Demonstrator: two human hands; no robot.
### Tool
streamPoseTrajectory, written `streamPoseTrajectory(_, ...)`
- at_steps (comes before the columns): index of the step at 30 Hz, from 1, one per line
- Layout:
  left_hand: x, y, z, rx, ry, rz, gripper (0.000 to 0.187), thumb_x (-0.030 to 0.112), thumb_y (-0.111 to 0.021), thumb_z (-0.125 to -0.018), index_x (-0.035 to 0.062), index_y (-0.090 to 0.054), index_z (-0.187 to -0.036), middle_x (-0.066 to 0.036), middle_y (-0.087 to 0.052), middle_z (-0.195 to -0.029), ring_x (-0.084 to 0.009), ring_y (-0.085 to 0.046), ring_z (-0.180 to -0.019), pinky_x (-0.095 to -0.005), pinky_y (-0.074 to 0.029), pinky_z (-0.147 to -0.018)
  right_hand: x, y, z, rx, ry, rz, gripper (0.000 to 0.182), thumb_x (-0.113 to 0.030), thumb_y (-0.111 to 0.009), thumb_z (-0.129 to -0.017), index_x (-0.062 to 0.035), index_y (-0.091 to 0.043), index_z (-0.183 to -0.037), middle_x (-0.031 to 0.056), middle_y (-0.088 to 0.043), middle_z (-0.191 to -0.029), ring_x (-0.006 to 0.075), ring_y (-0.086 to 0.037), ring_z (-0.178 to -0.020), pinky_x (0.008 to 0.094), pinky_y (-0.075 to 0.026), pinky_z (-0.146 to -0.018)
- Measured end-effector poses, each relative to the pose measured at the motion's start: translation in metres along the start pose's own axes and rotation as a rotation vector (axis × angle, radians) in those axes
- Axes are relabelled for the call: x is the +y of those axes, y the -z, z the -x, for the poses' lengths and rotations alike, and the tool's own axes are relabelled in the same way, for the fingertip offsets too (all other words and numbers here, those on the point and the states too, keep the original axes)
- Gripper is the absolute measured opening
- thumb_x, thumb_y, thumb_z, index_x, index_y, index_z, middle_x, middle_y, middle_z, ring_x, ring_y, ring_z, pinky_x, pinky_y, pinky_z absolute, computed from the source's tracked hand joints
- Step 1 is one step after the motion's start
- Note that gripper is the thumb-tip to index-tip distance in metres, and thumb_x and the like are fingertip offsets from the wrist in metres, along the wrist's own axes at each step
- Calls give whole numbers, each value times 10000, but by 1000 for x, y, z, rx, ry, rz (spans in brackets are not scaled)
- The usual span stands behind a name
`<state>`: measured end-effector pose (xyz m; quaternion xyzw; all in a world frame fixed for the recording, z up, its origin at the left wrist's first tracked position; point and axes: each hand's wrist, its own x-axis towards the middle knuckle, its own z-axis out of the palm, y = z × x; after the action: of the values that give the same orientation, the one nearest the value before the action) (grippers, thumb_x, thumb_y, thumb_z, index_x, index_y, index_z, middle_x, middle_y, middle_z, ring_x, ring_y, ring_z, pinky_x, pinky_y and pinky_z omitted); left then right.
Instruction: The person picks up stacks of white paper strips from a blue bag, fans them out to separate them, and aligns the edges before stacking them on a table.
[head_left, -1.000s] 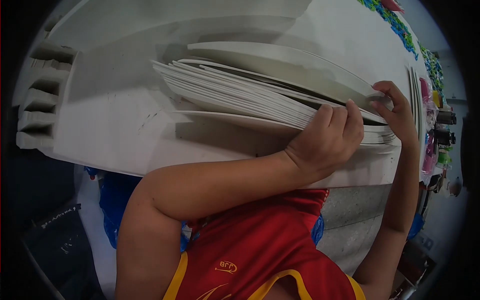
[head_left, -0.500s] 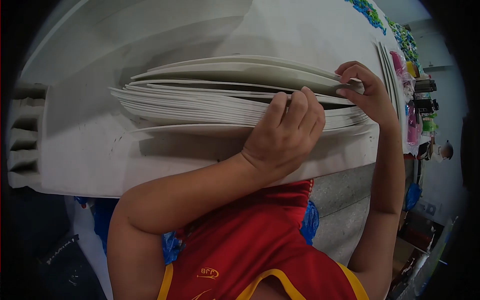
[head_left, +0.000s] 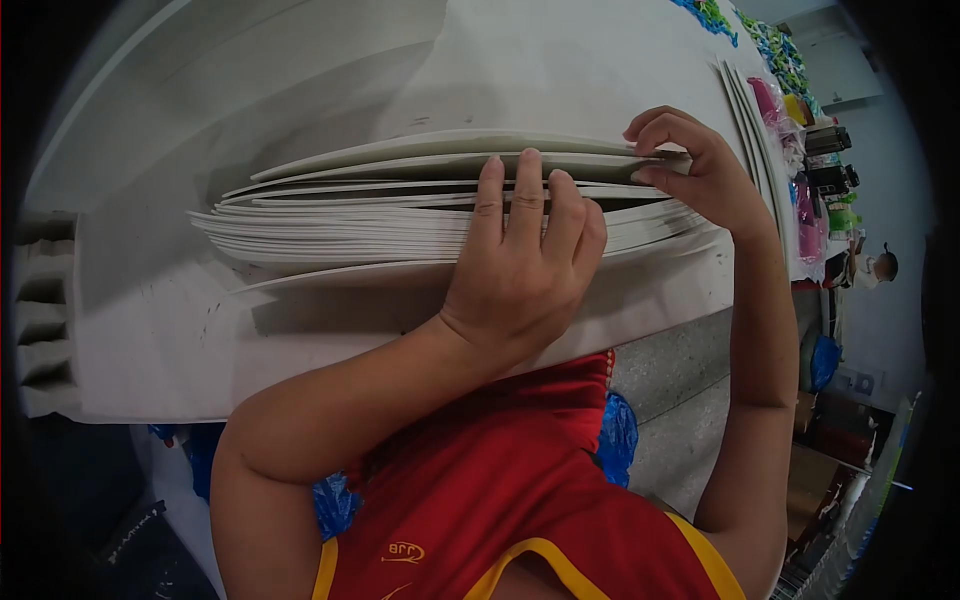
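A stack of white, bendable sheets stands on edge across the white table, its upper sheets fanned apart. My left hand rests over the middle of the stack, fingers stretched and somewhat spread across the sheet edges; its thumb is hidden. At the stack's right end, my right hand pinches the end of an upper white sheet between thumb and fingers. One more sheet bows away from the stack on the side nearest me.
Under the stack is a white table. More white sheets stand at its right edge, beside pink plastic-wrapped items. Blue and green pieces lie at the far right. A grey corrugated form borders the left. Another person is in the background.
My left hand has slid left along the stack, and its fingers have straightened and reached farther over the edges. My right hand still pinches the sheet end. The whole view has shifted slightly.
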<state>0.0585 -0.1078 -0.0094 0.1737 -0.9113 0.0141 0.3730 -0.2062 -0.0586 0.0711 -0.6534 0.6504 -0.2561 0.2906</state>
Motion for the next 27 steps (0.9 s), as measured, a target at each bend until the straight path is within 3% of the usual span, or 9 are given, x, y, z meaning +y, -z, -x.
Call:
streamPoseTrajectory(9, 0, 2, -1, -3, -6, -14, 285, 195, -566, -948, -5, -693, -1107, -222, -662, -1162, -423, -659, -1139, -615, -519, -1029, -4, 0, -3, -8, 38, 230, 102, 25, -774, -884, -13, -694, -934, 87, -684, -1190, 190, -684, -1021, 327, -554, -870)
streamPoseTrajectory(19, 0, 0, 0, 1, -5, -15, 297, 204, -573, -935, -9, -689, -1107, -228, -657, -1167, -423, -647, -1144, -617, -518, -1029, 1, -2, -3, 30, 24, 105, 134, -19, -800, -886, 9, -670, -900, 96, -685, -1161, 168, -665, -969, 306, -549, -870)
streamPoseTrajectory(25, 0, -2, 0, 1, -4, -13, 296, 205, -573, -935, -11, -687, -1104, -225, -657, -1165, -416, -638, -1136, -609, -517, -1024, 13, -5, -10, 62, -180, -63, 118, -77, -747, -990, 13, -674, -969, 22, -688, -1064, 84, -622, -962, 239, -520, -862)
streamPoseTrajectory(27, 0, -2, 0, 10, -9, -10, 295, 203, -571, -936, -11, -688, -1100, -225, -656, -1161, -409, -634, -1128, -607, -515, -1024, 15, -11, -20, 139, -94, -91, 137, -130, -734, -1017, 3, -710, -995, -28, -647, -864, 52, -565, -816, 244, -483, -726)
